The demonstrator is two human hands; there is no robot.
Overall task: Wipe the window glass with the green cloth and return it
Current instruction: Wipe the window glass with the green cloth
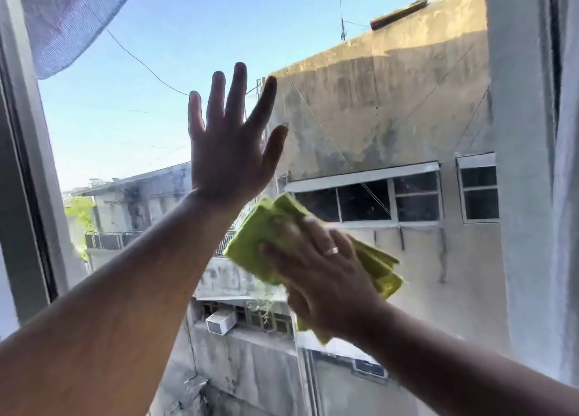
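Note:
The window glass [391, 108] fills most of the view, with sky and concrete buildings behind it. My left hand [232, 152] is raised flat against the pane, fingers spread, holding nothing. Just below and to its right, my right hand [326, 271], which wears a ring, presses the folded green cloth [260, 237] against the glass. The cloth sticks out past the hand on the upper left and on the right. The right hand looks slightly blurred.
The dark window frame [28, 196] runs down the left side. A sheer pale curtain [69, 17] hangs at the top left corner, and another light curtain or wall [532, 165] bounds the pane on the right.

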